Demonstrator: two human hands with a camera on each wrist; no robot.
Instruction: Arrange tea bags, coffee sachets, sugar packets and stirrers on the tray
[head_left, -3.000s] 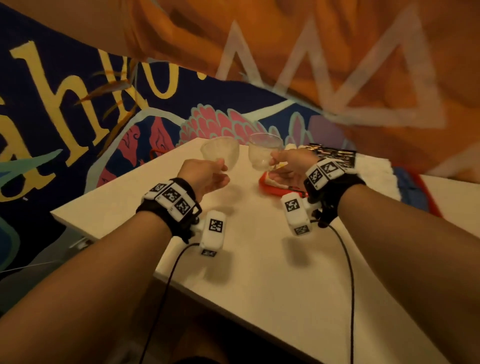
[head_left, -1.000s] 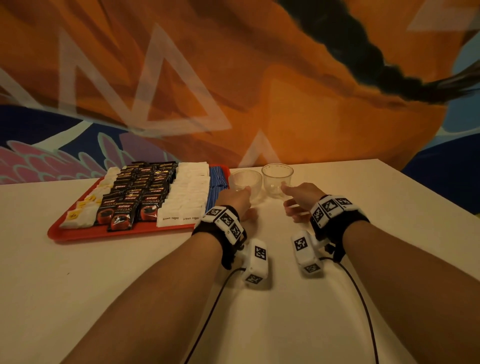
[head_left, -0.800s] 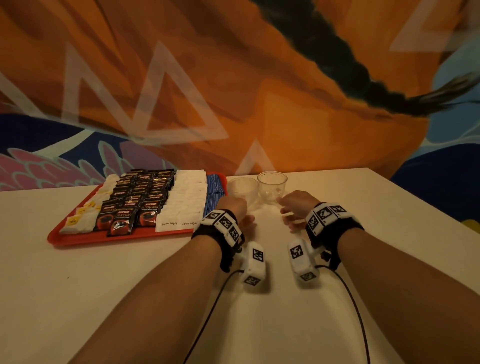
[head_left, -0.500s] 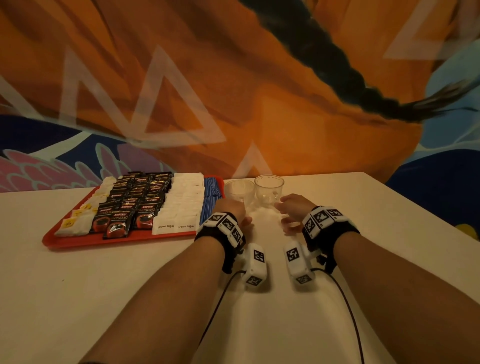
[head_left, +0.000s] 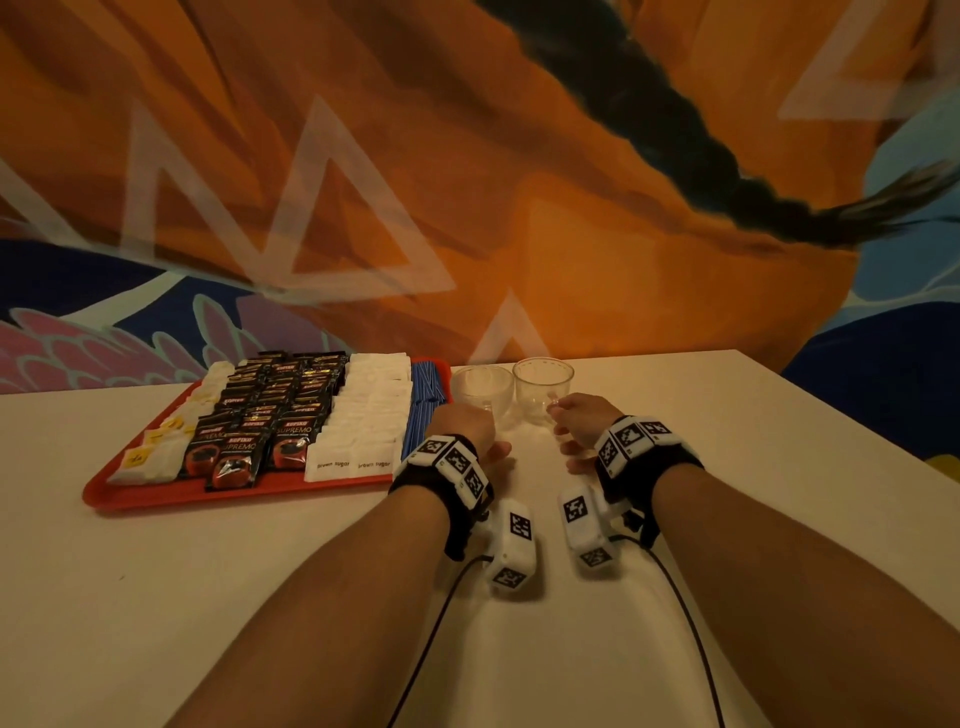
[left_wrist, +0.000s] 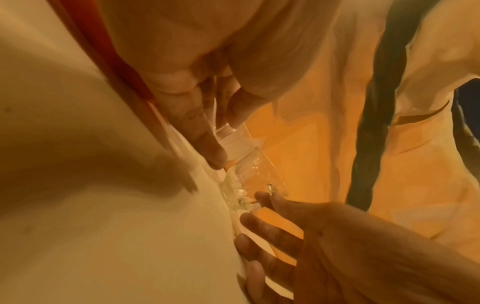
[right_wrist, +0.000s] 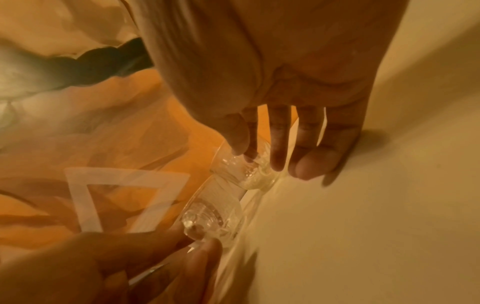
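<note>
Colours on the table

The tray (head_left: 156, 496) is red; coffee sachets (head_left: 244, 447) are black and red, sugar packets (head_left: 363, 415) white, stirrers (head_left: 423, 400) blue-striped, cups (head_left: 543, 379) clear, wall (head_left: 519, 208) orange.

Both forearms reach forward side by side, left hand (head_left: 464, 422) and right hand (head_left: 583, 415) with fingers loosely extended.
</note>
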